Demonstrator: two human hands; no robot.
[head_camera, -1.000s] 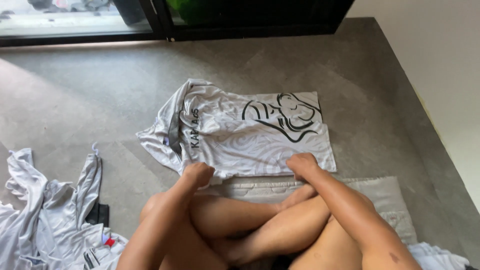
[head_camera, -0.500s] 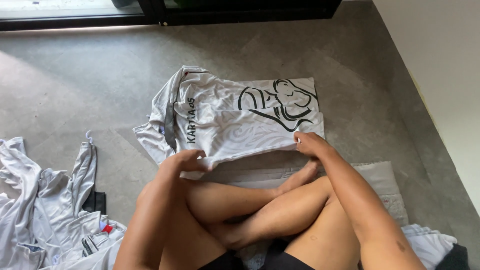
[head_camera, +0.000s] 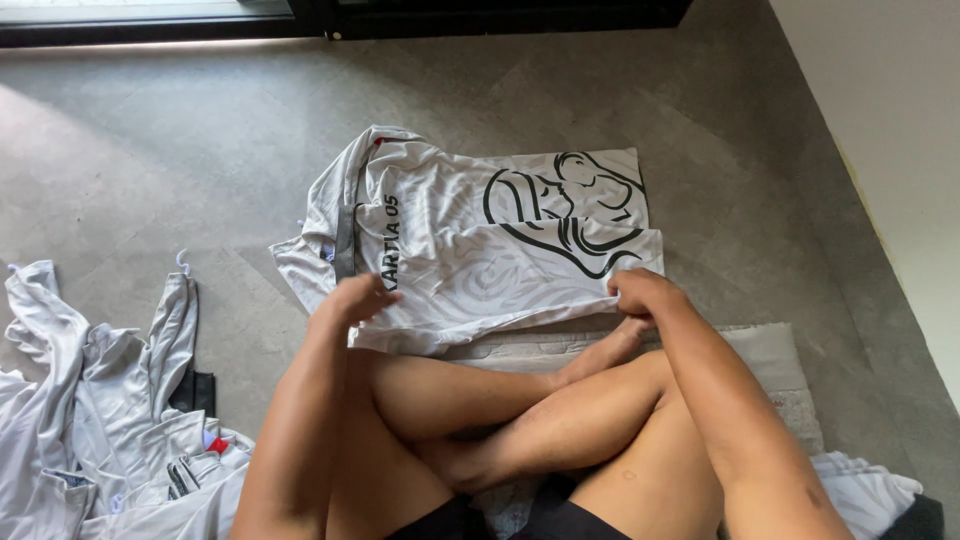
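White fabric with a faint wavy pattern lies spread on the grey floor (head_camera: 150, 150): a shirt (head_camera: 470, 260) partly folded, with a bold black line drawing on its far right part and a short run of black lettering near its left side. From the head view, the person sits cross-legged just behind the shirt's near edge, bare knees and shins almost touching the cloth.

At the shirt's near left edge, the left hand (head_camera: 358, 298) curls its fingers over the hem, pinching the fabric. At the shirt's near right corner, the right hand (head_camera: 640, 293) is closed on the cloth as well, knuckles up, gripping the edge where the top layer ends. Both hands sit along the same near border, well apart from each other, with the shirt flat between them.

Under the shirt's near edge and beneath the person's legs lies a pale grey mat (head_camera: 770, 350). Well to the left of the shirt, a heap of similar white garments (head_camera: 90, 400) sits crumpled on the floor, with small red and black details showing. Beyond the shirt's far side runs a dark door frame (head_camera: 480, 15), and to its right stands a white wall (head_camera: 880, 120).
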